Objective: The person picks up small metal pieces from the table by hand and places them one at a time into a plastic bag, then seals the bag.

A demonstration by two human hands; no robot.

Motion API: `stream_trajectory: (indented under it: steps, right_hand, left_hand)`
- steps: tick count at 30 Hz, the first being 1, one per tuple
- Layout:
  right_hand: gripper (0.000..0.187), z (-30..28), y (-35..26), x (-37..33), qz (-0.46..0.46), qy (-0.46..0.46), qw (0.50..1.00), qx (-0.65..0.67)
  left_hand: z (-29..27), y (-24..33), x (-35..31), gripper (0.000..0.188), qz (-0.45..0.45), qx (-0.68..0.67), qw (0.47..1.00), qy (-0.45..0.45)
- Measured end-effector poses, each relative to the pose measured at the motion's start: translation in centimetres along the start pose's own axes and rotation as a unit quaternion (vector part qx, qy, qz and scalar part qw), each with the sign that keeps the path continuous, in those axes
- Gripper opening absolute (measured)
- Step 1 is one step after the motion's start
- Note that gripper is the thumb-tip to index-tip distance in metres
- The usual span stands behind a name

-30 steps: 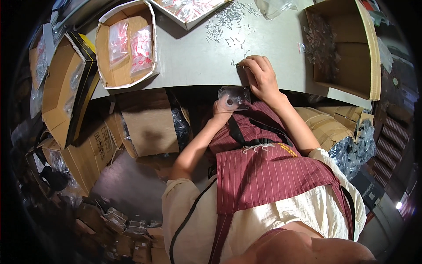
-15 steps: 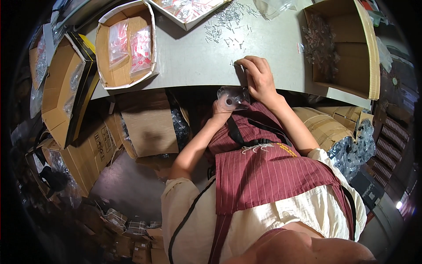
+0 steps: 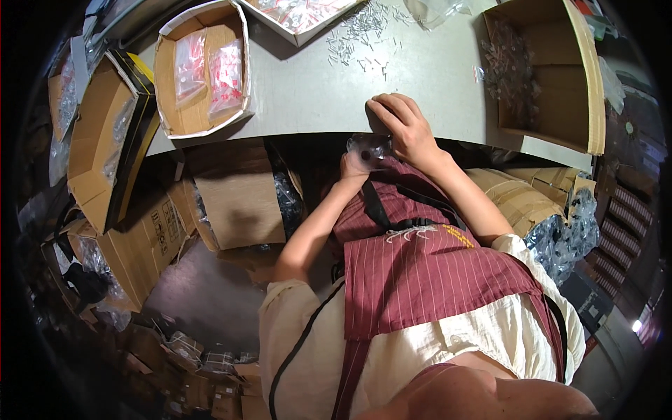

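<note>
At the near edge of the grey table, my left hand (image 3: 354, 168) grips a small clear plastic bag (image 3: 372, 151) with a dark round spot on it. My right hand (image 3: 411, 133) rests just above the bag, at the table's edge. Its fingers are bent down and closed over the tabletop; whatever is under the fingertips is hidden. Beyond it, small metal screws (image 3: 360, 31) lie loose in a scattered pile, with a few stragglers nearer to the hand.
A carton with clear and red-printed bags (image 3: 225, 77) stands at the left, beside a tilted carton (image 3: 94, 154). A white box of small bags (image 3: 301, 17) is at the back. On the right, an open carton (image 3: 560, 84) holds small parts. Cardboard boxes (image 3: 238, 189) sit below the table.
The fingers of my right hand have moved slightly left and curled down over the spot where small screws showed. Those screws no longer show. My left hand keeps the bag in place.
</note>
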State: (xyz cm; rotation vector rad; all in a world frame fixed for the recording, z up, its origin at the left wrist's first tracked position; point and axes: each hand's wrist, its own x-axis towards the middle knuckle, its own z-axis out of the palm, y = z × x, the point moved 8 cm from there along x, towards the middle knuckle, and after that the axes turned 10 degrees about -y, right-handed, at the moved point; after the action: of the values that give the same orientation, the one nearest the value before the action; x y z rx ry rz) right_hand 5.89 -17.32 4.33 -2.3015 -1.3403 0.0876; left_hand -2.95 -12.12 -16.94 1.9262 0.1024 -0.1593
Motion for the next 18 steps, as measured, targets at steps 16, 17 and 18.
stream_trajectory:
  steps: [16, 17, 18]
  right_hand:
    - [0.048, -3.9, 4.2, -3.8, 0.152, 0.052, 0.973, 0.165]
    - [0.048, -3.8, 4.4, -3.6, 0.151, 0.053, 0.973, 0.164]
    - [0.050, -3.8, 4.7, -3.5, 0.158, 0.054, 0.974, 0.154]
  left_hand:
    - [-0.8, 0.1, 0.6, 0.021, 0.011, -0.026, 0.998, 0.051]
    - [-0.8, 0.1, 0.5, 0.021, 0.013, -0.026, 0.998, 0.052]
    - [-0.9, 0.2, 0.4, 0.021, 0.013, -0.015, 0.998, 0.055]
